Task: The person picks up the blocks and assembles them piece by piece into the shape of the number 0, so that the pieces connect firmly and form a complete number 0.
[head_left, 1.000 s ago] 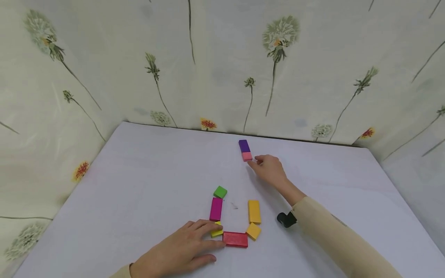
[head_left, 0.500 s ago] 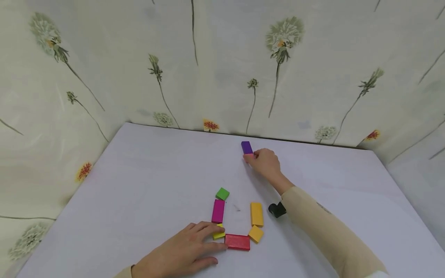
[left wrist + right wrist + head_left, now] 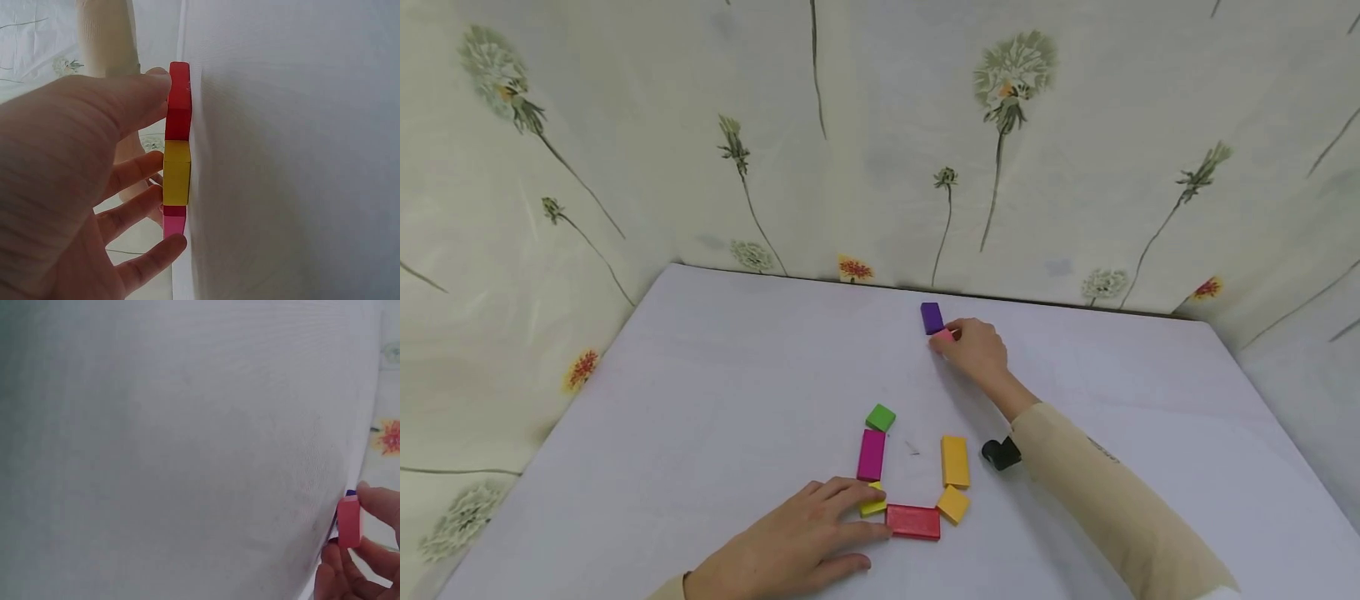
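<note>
With thumb and fingertips, my right hand (image 3: 979, 348) pinches a small pink block (image 3: 943, 336) near the back of the table. Just beyond it lies a purple block (image 3: 932, 318). In the right wrist view the pink block (image 3: 349, 523) stands between thumb and fingers. My left hand (image 3: 790, 540) rests at the front with fingers spread, touching a small yellow block (image 3: 874, 506) and a red block (image 3: 913, 522). Beyond the yellow block lie a magenta block (image 3: 871, 455) and a green block (image 3: 881, 417). On the right side are a square orange block (image 3: 953, 505) and a longer orange block (image 3: 955, 461).
The blocks at the front form a U shape on the white tabletop (image 3: 737, 367). A flower-printed curtain (image 3: 880, 150) stands behind the table and along its sides. A black device (image 3: 1000, 454) sits under the right wrist, above the table.
My right hand has moved onto the pink block and taken hold of it. The pink block has turned and shifted slightly right, away from its line with the purple block. My left hand stays in place.
</note>
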`<state>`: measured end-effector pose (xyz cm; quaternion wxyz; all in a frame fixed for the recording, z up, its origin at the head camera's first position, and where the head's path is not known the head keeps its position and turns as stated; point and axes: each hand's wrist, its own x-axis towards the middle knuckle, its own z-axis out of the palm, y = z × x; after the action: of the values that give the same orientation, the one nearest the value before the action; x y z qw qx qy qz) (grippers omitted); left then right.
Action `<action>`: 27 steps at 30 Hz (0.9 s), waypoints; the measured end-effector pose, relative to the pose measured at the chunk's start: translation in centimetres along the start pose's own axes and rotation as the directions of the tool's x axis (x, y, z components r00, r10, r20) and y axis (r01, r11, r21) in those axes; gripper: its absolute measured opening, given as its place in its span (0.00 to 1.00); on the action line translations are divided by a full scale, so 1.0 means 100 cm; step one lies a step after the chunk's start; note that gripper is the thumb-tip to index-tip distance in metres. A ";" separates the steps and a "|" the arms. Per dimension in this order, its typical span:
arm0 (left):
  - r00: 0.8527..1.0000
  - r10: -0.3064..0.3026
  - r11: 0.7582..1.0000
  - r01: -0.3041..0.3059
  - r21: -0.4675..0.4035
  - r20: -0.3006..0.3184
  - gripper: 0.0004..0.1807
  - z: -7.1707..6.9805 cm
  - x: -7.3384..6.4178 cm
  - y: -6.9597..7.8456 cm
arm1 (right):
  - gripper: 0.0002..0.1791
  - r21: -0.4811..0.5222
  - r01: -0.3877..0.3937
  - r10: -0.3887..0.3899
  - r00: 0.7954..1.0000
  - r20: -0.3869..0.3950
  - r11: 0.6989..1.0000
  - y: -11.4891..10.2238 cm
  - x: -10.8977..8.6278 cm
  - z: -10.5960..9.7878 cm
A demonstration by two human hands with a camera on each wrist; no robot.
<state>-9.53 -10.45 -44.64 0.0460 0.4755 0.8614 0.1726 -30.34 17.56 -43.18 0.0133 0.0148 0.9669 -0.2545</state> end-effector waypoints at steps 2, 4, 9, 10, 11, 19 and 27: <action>1.000 -0.010 1.000 0.010 -0.009 0.009 0.20 0.000 0.000 0.000 | 0.27 0.009 0.016 -0.016 1.000 0.000 1.000 0.000 -0.002 -0.001; 0.999 -0.027 0.999 0.027 -0.017 0.032 0.20 -0.001 0.001 0.001 | 0.26 0.021 0.033 -0.033 0.999 -0.001 0.999 0.001 -0.003 -0.001; 0.998 -0.039 0.999 0.040 -0.024 0.051 0.21 -0.001 0.002 0.001 | 0.23 0.046 0.075 -0.075 0.997 -0.011 0.996 0.005 -0.006 -0.002; 0.998 -0.034 0.999 0.035 -0.023 0.043 0.21 0.000 0.001 0.001 | 0.22 0.052 0.082 -0.081 0.997 -0.010 0.995 0.006 -0.006 -0.002; 0.999 -0.028 0.999 0.029 -0.020 0.034 0.21 0.000 0.001 0.001 | 0.21 0.056 0.087 -0.086 0.996 -0.008 0.995 0.006 -0.007 -0.003; 1.000 -0.020 1.000 0.020 -0.011 0.005 0.21 0.000 -0.001 0.001 | 0.18 0.098 0.111 -0.113 0.994 0.012 0.989 0.005 -0.010 -0.004; 1.000 -0.013 1.000 0.013 0.004 0.004 0.21 0.000 0.000 0.001 | 0.15 0.114 0.142 -0.145 0.989 0.022 0.983 0.003 -0.013 -0.007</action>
<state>-9.41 -10.40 -44.57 0.0481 0.4701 0.8648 0.1698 -28.99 18.11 -42.64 0.0085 -0.0581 0.9493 -0.3088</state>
